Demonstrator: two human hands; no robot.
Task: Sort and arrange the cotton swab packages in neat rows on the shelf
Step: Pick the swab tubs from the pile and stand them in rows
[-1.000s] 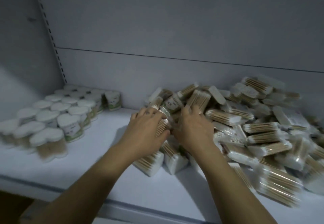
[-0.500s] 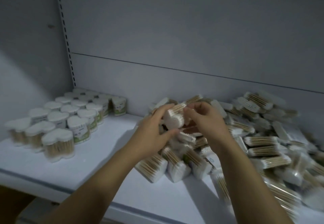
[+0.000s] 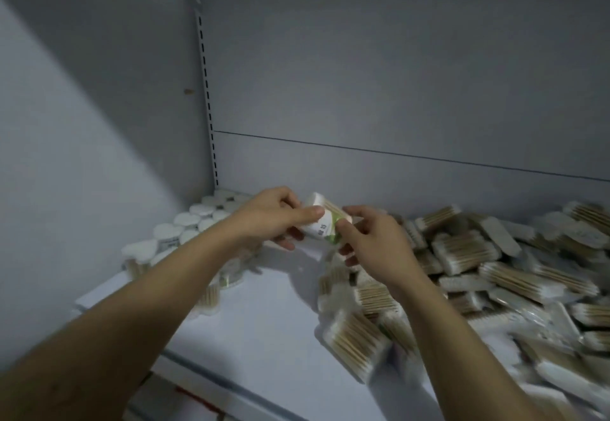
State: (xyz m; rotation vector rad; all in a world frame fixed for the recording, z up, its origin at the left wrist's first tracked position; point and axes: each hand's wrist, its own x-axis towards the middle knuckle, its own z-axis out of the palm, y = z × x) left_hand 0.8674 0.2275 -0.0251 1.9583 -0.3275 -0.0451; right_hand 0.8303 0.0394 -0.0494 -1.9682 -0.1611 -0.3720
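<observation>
Both hands grip one swab package [image 3: 321, 219] above the shelf [image 3: 264, 305]: left hand [image 3: 267, 219] round its white cap, right hand [image 3: 369, 239] pinching the labelled end. Advice: turn it cap-up, seat it flush beside the standing rows [image 3: 185, 226]; loose pile [image 3: 478, 275] remains right.

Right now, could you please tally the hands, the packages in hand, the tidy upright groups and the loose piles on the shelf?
Hands: 2, left hand and right hand
Packages in hand: 1, the held package, gripped by both
Upright groups: 1, the upright group at left
Loose piles: 1, the loose pile at right
Total: 5
</observation>
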